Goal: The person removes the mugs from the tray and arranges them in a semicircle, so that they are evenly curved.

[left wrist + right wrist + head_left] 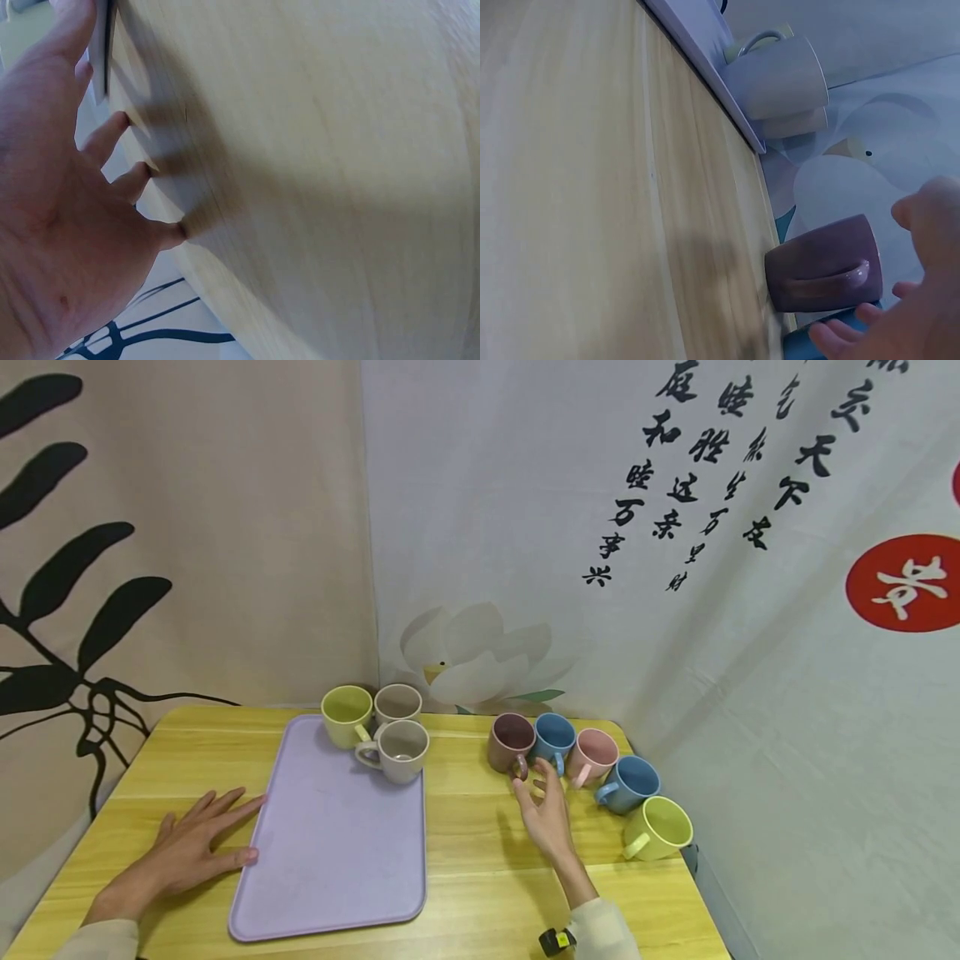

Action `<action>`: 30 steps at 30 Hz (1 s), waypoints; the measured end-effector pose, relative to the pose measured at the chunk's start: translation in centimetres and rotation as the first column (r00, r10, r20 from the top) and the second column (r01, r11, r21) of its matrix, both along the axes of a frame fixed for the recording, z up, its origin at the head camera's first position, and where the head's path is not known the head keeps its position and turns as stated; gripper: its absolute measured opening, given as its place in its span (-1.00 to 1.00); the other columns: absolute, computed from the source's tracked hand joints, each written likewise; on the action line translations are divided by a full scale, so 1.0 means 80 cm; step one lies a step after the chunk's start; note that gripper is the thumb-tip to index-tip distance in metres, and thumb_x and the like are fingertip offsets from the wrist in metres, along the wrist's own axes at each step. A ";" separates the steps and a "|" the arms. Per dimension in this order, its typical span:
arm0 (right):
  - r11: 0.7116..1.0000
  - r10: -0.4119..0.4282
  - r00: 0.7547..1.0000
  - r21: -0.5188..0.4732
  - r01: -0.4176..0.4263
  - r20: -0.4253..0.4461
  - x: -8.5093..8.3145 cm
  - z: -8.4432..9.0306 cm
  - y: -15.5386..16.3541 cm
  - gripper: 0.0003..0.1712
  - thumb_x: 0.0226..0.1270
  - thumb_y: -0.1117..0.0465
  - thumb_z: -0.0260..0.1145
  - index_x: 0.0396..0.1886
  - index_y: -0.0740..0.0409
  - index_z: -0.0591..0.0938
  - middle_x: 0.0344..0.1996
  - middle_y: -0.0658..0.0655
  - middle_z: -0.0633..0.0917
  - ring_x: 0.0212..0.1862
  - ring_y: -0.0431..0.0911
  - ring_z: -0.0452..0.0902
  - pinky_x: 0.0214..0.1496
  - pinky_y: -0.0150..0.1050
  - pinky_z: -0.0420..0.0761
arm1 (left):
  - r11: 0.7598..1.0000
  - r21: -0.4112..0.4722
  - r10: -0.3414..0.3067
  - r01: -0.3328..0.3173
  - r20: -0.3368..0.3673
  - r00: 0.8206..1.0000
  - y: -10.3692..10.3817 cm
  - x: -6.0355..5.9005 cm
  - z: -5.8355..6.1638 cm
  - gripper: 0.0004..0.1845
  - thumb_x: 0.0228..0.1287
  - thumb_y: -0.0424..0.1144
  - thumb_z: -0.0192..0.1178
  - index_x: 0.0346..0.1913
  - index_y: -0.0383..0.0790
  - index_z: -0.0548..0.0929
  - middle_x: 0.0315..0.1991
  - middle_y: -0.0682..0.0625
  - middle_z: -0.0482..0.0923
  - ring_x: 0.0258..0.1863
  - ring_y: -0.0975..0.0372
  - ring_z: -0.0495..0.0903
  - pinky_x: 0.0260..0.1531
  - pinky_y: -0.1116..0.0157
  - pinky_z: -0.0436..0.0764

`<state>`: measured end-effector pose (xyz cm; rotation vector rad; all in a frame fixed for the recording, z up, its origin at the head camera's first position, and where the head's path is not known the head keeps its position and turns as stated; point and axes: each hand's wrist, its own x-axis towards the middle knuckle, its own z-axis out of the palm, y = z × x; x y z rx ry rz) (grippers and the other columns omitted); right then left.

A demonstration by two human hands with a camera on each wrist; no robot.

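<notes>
1. Printed cloth hangs behind a wooden table (480, 877) set into a corner, with leaves on the left panel and a lotus and black writing on the right one.
2. On the table a lilac tray (330, 852) carries three cups at its far end: a green cup (347, 714), a beige cup (397, 702) and a grey cup (401, 752), close together, so most of the tray stays bare.
3. To the right, off the tray, five cups curve in a row: a plum cup (512, 742), a blue cup (553, 737), a pink cup (594, 755), a second blue cup (630, 783) and a lime cup (660, 828).
4. The left hand (197, 850) lies flat with fingers spread, its thumb touching the tray's left edge, probably steadying it.
5. The right hand (546, 817) is raised, fingers loosely apart and holding nothing, just before the plum cup's handle (832, 276), which faces it.
6. The left wrist view is blurred and shows little beyond fingers (112, 135) and wood; the right wrist view cuts off the hand and most cups.
</notes>
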<state>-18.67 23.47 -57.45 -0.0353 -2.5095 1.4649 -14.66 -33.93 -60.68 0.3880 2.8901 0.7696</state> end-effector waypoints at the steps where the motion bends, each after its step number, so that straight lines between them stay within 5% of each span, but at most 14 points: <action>1: 1.000 -0.006 1.000 0.005 0.006 -0.012 0.002 0.001 -0.001 -0.24 0.71 0.09 0.40 0.70 0.27 0.37 0.58 0.47 0.54 0.52 0.49 0.57 0.47 0.38 0.71 | 1.000 -0.001 0.000 0.000 -0.001 1.000 0.000 0.000 0.000 -0.03 0.43 0.22 0.50 0.79 0.16 0.33 0.72 -0.55 0.20 0.61 -0.74 0.08 0.27 -0.91 -0.06; 7: 0.998 -0.031 0.992 0.045 0.037 -0.120 0.014 0.014 -0.012 -0.24 0.70 0.06 0.41 0.70 0.22 0.39 0.65 0.31 0.52 0.64 0.34 0.46 0.61 0.39 0.56 | 1.000 -0.002 -0.001 0.001 -0.005 1.000 -0.001 -0.001 -0.002 -0.03 0.43 0.22 0.50 0.79 0.17 0.32 0.72 -0.55 0.20 0.60 -0.74 0.08 0.27 -0.91 -0.06; 13: 0.996 -0.020 0.965 0.080 0.043 -0.262 0.025 0.034 -0.034 -0.30 0.66 0.10 0.44 0.65 0.17 0.48 0.58 0.25 0.59 0.57 0.24 0.54 0.53 0.33 0.60 | 1.000 -0.005 0.003 -0.003 -0.003 1.000 -0.002 -0.002 -0.004 -0.02 0.42 0.26 0.49 0.79 0.19 0.31 0.72 -0.55 0.20 0.61 -0.74 0.07 0.26 -0.91 -0.07; 23: 0.998 0.062 0.974 0.018 -0.059 -0.218 0.044 0.062 -0.070 -0.27 0.64 0.12 0.45 0.69 0.07 0.46 0.63 0.18 0.55 0.58 0.08 0.55 0.65 0.18 0.58 | 1.000 -0.004 0.001 -0.001 -0.004 1.000 0.001 0.000 0.000 -0.02 0.43 0.23 0.50 0.79 0.18 0.31 0.72 -0.56 0.20 0.60 -0.74 0.08 0.27 -0.91 -0.07; 30: 0.988 0.148 0.957 0.001 -0.153 -0.249 0.048 0.071 -0.100 -0.29 0.64 0.17 0.43 0.67 0.09 0.47 0.62 0.22 0.56 0.63 0.15 0.51 0.63 0.27 0.57 | 1.000 -0.005 0.000 0.000 -0.007 1.000 0.001 0.000 0.000 -0.02 0.42 0.23 0.51 0.79 0.17 0.33 0.71 -0.56 0.21 0.60 -0.74 0.09 0.26 -0.91 -0.06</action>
